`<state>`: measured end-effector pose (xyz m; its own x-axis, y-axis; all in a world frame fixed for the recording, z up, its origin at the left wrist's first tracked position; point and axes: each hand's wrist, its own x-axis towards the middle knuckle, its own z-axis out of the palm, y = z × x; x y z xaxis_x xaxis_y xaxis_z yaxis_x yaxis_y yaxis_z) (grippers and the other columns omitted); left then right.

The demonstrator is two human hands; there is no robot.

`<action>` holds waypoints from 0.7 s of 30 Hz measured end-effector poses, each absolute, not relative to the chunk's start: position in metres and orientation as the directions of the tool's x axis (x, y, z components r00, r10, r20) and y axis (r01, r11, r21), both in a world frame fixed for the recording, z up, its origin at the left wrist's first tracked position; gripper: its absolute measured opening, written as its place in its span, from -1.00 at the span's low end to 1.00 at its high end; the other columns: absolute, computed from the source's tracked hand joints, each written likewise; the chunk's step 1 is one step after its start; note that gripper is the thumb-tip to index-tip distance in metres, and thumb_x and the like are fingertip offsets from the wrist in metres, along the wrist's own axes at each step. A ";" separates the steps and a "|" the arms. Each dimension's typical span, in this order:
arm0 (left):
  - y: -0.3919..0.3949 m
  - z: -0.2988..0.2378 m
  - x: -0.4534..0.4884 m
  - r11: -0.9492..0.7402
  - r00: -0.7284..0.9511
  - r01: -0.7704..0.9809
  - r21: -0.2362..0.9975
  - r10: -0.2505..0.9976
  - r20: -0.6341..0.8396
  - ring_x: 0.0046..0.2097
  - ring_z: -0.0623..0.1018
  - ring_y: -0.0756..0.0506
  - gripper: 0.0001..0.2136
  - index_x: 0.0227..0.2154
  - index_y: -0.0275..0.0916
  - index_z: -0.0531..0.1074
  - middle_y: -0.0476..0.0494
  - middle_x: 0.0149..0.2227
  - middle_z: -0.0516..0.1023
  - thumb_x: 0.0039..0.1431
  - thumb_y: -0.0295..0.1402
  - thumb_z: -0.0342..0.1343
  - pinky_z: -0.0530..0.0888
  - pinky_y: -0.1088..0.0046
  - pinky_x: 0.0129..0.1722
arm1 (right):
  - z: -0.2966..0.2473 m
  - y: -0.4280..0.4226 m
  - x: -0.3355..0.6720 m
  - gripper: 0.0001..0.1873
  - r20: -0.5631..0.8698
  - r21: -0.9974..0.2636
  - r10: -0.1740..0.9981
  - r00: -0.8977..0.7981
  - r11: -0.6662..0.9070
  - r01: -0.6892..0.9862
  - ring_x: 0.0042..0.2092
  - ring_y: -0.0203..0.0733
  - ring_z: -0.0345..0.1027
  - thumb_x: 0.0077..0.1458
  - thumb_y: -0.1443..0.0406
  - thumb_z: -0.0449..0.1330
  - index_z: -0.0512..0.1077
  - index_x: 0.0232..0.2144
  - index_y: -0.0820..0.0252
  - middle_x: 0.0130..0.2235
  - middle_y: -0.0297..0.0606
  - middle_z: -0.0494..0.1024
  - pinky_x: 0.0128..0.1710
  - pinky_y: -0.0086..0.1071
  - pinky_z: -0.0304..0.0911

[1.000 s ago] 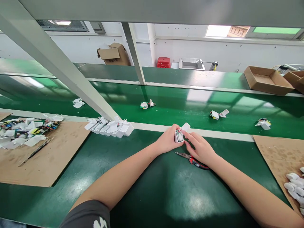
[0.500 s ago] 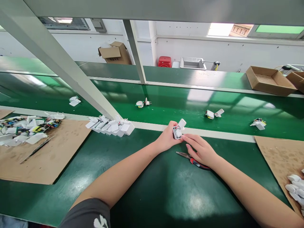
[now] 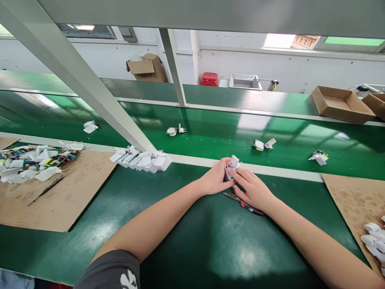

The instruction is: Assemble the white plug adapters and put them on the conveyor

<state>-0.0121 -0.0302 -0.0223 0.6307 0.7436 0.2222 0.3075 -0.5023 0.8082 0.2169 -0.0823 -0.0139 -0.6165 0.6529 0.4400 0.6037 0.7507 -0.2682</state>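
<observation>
My left hand [image 3: 215, 179] grips a small white charger shell [image 3: 231, 168] with its lid flipped up, held just above the green table near the white rail. My right hand [image 3: 252, 186] has its fingertips pressed onto the same shell from the right. Red-handled pliers [image 3: 245, 204] lie on the table under my right hand. A row of white charger shells [image 3: 141, 159] stands to the left by the slanted post.
Opened chargers ride on the green conveyor [image 3: 210, 132] at several spots. A cardboard sheet [image 3: 60, 196] at left carries a pile of parts [image 3: 33, 162] and tweezers. Another cardboard sheet [image 3: 351, 196] at right holds white pieces [image 3: 374, 241]. Cardboard boxes [image 3: 341, 104] sit on the far shelf.
The shell in my hands has been lowered slightly and my right fingers have closed onto it. The chargers on the conveyor have drifted left.
</observation>
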 end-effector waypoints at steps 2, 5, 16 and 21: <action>-0.030 -0.022 -0.011 -0.530 0.632 0.373 0.761 0.746 0.210 0.29 0.43 -0.39 -0.36 0.32 -0.15 0.11 -0.37 0.30 0.39 0.33 -0.13 0.28 0.36 -0.04 0.33 | -0.014 -0.082 0.217 -0.14 0.437 -0.307 0.666 -0.605 0.742 0.596 0.20 0.18 0.50 0.39 0.39 0.14 -0.05 0.60 -0.03 0.26 0.01 0.50 0.21 0.15 0.55; -0.030 -0.020 -0.010 -0.561 0.644 0.446 0.698 0.742 0.185 0.31 0.40 -0.42 -0.37 0.38 -0.16 0.13 -0.38 0.31 0.40 0.45 0.07 0.12 0.26 -0.11 0.39 | -0.014 -0.082 0.217 -0.14 0.427 -0.398 0.696 -0.577 0.718 0.571 0.32 0.19 0.44 0.36 0.37 0.18 -0.02 0.59 0.00 0.34 0.01 0.45 0.28 0.12 0.50; -0.025 -0.019 -0.008 -0.597 0.716 0.376 0.709 0.673 0.187 0.45 0.33 -0.40 -0.22 0.59 -0.14 -0.16 -0.38 0.49 0.28 0.53 0.16 -0.14 0.20 -0.09 0.45 | -0.014 -0.069 0.225 -0.51 0.517 -0.482 0.746 -0.420 0.659 0.578 0.24 0.06 0.55 0.47 0.32 0.16 0.42 0.37 -0.07 0.25 -0.08 0.58 0.25 -0.01 0.54; -0.023 -0.021 -0.010 -0.550 0.691 0.334 0.765 0.695 0.197 0.47 0.32 -0.36 -0.21 0.60 -0.07 -0.29 -0.30 0.50 0.30 0.54 0.13 -0.13 0.15 -0.13 0.47 | 0.012 -0.068 0.251 -0.55 0.639 -0.378 0.711 -0.292 0.622 0.686 0.19 0.03 0.59 0.44 0.32 0.24 0.51 0.31 -0.06 0.21 -0.12 0.64 0.23 -0.08 0.56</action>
